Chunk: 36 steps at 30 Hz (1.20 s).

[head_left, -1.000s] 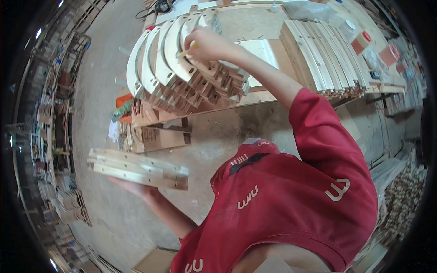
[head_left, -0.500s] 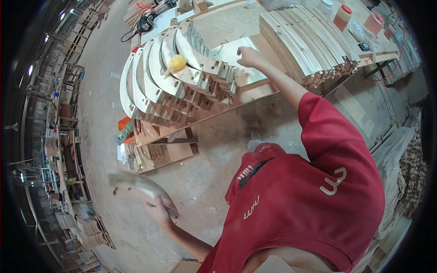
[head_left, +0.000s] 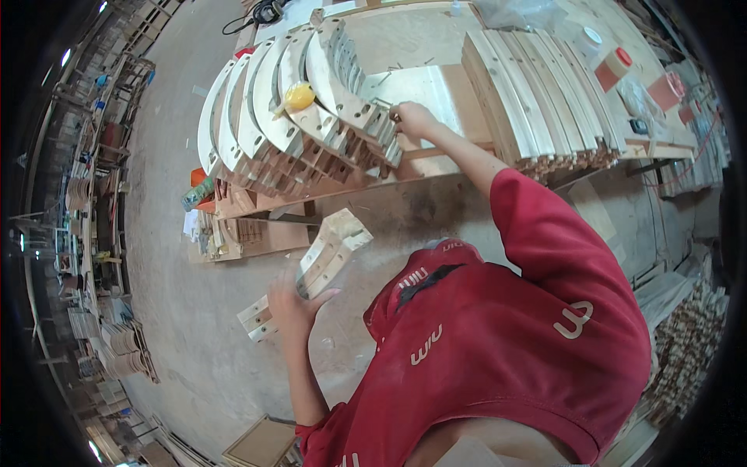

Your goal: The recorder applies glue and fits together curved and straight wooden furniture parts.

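My left hand (head_left: 289,307) grips a curved wooden piece (head_left: 336,247) with drilled holes along its edge, held over the floor in front of the bench. At the bench my right hand (head_left: 417,122) is closed, with its fingertips by the right end of a stack of curved wooden pieces (head_left: 250,124). Whatever may be between those fingers is too small to make out. A yellow squeeze bottle (head_left: 299,96) lies on top of the curved stack, its nozzle pointing left.
Long, slightly bent wooden slats (head_left: 537,93) are stacked on the bench to the right. Beyond them stand red-capped jars (head_left: 613,68) and a plastic bag (head_left: 642,100). Below the bench a lower shelf (head_left: 272,240) holds wooden parts. A box (head_left: 261,444) sits on the floor near me.
My left hand has raised and turned the curved piece, bringing it right, closer to the bench. My right hand has moved slightly down and left to the end of the curved stack.
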Available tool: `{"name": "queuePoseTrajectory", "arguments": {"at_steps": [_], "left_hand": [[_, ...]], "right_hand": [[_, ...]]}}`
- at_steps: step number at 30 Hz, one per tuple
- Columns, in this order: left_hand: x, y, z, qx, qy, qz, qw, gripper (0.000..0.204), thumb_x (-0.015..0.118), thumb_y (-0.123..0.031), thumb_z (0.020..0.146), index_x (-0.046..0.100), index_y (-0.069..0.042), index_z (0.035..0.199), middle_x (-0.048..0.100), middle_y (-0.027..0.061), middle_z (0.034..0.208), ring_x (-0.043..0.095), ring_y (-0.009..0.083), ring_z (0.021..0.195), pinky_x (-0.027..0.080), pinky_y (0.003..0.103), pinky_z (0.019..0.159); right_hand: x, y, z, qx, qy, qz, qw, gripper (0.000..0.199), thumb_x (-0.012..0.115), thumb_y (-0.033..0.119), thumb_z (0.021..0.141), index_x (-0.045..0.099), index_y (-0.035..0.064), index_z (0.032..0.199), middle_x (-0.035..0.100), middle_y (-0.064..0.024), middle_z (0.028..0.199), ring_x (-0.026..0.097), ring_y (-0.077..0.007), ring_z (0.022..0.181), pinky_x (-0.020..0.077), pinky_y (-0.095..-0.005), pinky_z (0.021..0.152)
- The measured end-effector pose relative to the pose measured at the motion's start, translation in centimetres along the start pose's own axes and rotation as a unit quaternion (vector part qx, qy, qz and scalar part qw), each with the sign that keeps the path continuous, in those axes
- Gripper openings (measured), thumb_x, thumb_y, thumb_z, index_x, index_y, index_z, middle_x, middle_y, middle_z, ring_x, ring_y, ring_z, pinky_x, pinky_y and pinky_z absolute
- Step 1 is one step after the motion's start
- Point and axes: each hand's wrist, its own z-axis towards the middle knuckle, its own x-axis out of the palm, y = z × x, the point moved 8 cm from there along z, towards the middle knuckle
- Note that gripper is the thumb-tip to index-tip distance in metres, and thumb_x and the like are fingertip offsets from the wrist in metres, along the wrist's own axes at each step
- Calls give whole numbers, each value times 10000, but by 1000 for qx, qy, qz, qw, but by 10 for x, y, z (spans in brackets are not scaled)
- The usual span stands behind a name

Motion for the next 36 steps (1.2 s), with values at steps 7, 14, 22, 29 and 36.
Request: {"name": "queuePoseTrajectory", "arguments": {"at_steps": [7, 14, 22, 29, 36], "left_hand": [[39, -51, 29, 43, 10, -35, 998, 738, 781, -508, 484, 572, -22, 999, 580, 128, 868, 541, 320, 802, 419, 394, 704], [55, -77, 40, 50, 24, -30, 998, 730, 778, -515, 490, 576, -16, 984, 571, 133, 830, 544, 315, 787, 415, 383, 682], [64, -82, 32, 78, -1, -7, 997, 746, 774, -518, 489, 586, -21, 1012, 588, 139, 832, 553, 314, 779, 421, 382, 686], [80, -76, 27, 22, -1, -13, 1000, 713, 789, -419, 478, 577, -55, 1053, 581, 122, 886, 554, 307, 811, 426, 389, 715], [77, -89, 34, 36, -4, -7, 999, 704, 790, -396, 488, 556, -73, 1068, 548, 99, 871, 530, 268, 839, 417, 366, 745]], "right_hand": [[-3, -13, -5, 24, -21, 60, 998, 171, 645, 102, 673, 658, 44, 834, 656, -151, 785, 636, -300, 738, 503, -381, 694], [-28, -35, -26, 114, -180, 207, 955, 123, 622, 99, 696, 642, 17, 786, 648, -156, 737, 646, -276, 686, 517, -355, 645], [-33, -38, -81, 215, -93, 859, 456, 153, 573, 33, 846, 506, -55, 952, 547, -177, 1088, 589, -266, 982, 536, -328, 804], [-61, 11, -134, 161, 45, 865, 474, 281, 533, 85, 888, 476, -32, 1138, 501, -140, 1205, 504, -301, 1139, 463, -356, 950], [-71, 75, -146, 21, 70, 589, 805, 110, 660, 103, 803, 644, 30, 884, 614, -91, 1053, 573, -165, 937, 424, -271, 845]]}}
